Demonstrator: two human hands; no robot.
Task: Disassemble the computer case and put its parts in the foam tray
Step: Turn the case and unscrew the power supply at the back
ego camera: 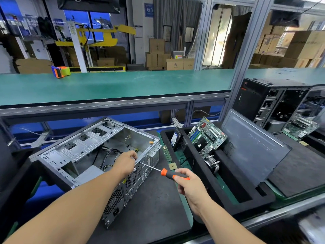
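Observation:
An open grey metal computer case (91,147) lies on its side on a black mat, cables and a power supply inside. My left hand (125,162) grips the top edge of the case's rear panel. My right hand (186,184) holds an orange-and-black screwdriver (165,172) whose tip touches the rear panel next to my left hand. To the right stands the black foam tray (207,189), holding a motherboard (206,136), a hard drive (175,139), a heatsink (213,162) and a side panel (253,147).
A RAM stick (166,153) and a CPU chip (172,166) lie between case and tray. A second black case (267,101) with another motherboard stands at the far right. A tape dispenser (60,71) sits on the green shelf (123,85) above.

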